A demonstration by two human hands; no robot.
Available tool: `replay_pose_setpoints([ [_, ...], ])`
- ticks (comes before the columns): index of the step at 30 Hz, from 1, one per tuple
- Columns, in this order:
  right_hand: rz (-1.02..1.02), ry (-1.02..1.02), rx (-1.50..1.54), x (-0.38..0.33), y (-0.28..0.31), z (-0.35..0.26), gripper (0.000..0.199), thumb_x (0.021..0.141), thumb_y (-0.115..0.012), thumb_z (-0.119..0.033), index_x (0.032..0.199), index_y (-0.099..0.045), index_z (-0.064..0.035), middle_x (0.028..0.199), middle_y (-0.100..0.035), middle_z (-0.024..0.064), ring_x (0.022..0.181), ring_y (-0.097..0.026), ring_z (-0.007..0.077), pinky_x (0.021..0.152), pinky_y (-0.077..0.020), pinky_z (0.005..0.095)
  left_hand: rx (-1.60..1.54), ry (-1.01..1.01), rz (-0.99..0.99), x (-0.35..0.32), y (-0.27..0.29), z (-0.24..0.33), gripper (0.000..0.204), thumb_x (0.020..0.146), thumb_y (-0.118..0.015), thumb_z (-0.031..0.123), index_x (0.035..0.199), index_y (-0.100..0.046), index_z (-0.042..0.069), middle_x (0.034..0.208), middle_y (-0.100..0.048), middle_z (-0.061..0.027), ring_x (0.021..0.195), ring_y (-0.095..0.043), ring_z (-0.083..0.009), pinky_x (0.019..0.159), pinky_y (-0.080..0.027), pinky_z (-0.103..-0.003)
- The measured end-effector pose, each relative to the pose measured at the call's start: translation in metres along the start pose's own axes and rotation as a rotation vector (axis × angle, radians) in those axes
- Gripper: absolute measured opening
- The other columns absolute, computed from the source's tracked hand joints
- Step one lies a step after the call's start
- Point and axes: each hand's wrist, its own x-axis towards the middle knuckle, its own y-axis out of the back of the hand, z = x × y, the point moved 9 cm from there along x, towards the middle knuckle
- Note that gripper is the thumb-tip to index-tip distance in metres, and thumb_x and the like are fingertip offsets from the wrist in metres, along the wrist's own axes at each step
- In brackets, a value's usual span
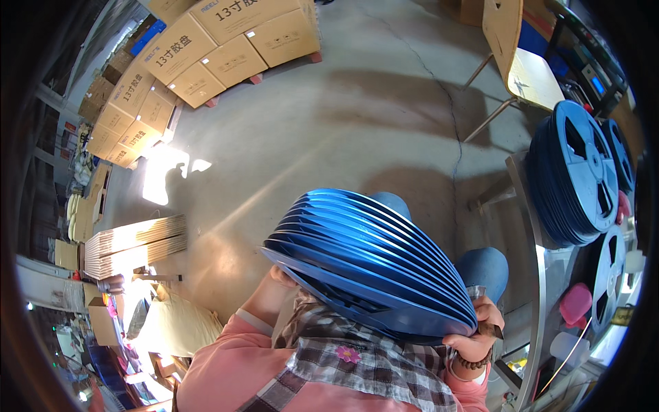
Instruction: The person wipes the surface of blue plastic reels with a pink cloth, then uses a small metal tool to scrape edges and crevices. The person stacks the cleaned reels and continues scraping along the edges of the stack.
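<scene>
Reel stack (364, 254) on lap, between both hands.

The single head-worn view looks steeply down, very close over a stack of blue reels (371, 261) against the person's chest, taking in concrete floor (357, 117) ahead and a metal table (535, 261) at right.

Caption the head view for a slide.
Both hands, left hand and right hand, hold a stack of blue reels over the lap.

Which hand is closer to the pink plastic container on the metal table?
Right. The right hand grips the stack of blue plastic reels just left of the pink plastic container; the left hand holds the stack's far side.
</scene>
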Motion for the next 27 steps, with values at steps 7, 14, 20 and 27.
replay_pose_setpoints([
  [7,0.023,-0.015,0.060,-0.006,0.005,0.008,0.059,0.050,-0.099,-0.032,0.078,-0.055,-0.0032,0.071,-0.057,0.0067,0.060,-0.050,0.0124,0.057,-0.0353,0.0248,0.000,-0.001,0.013,0.001,0.010,-0.003,0.046,0.080,-0.071,0.016,0.120,-0.054,0.001,0.103,-0.064,-0.0133,0.088,-0.064,-0.0282,0.086,-0.052,-0.046],
  [14,-0.009,-0.032,0.036,-0.007,0.005,0.009,0.060,0.050,-0.099,-0.030,0.078,-0.052,-0.0050,0.072,-0.058,0.0071,0.061,-0.053,0.0139,0.057,-0.0367,0.0256,0.005,0.007,0.017,0.007,0.013,-0.004,0.046,0.079,-0.070,0.018,0.119,-0.055,0.001,0.105,-0.064,-0.0136,0.091,-0.063,-0.0287,0.088,-0.052,-0.046],
  [20,-0.083,-0.048,-0.052,0.038,-0.044,-0.027,0.047,0.058,-0.095,-0.022,0.087,-0.068,0.0014,0.070,-0.055,0.0036,0.060,-0.048,0.0114,0.055,-0.0351,0.0256,-0.007,0.065,0.054,0.005,0.023,-0.015,0.046,0.079,-0.070,0.019,0.119,-0.056,0.002,0.106,-0.064,-0.0139,0.094,-0.063,-0.0291,0.089,-0.052,-0.046],
  [27,-0.130,-0.221,0.030,0.046,-0.051,-0.020,0.046,0.064,-0.092,-0.021,0.100,-0.070,-0.0002,0.078,-0.053,0.0002,0.065,-0.046,0.0087,0.059,-0.0333,0.0232,0.034,0.129,0.088,-0.003,0.015,-0.021,0.046,0.079,-0.070,0.021,0.119,-0.057,0.002,0.108,-0.064,-0.0142,0.097,-0.063,-0.0296,0.090,-0.052,-0.046],
])
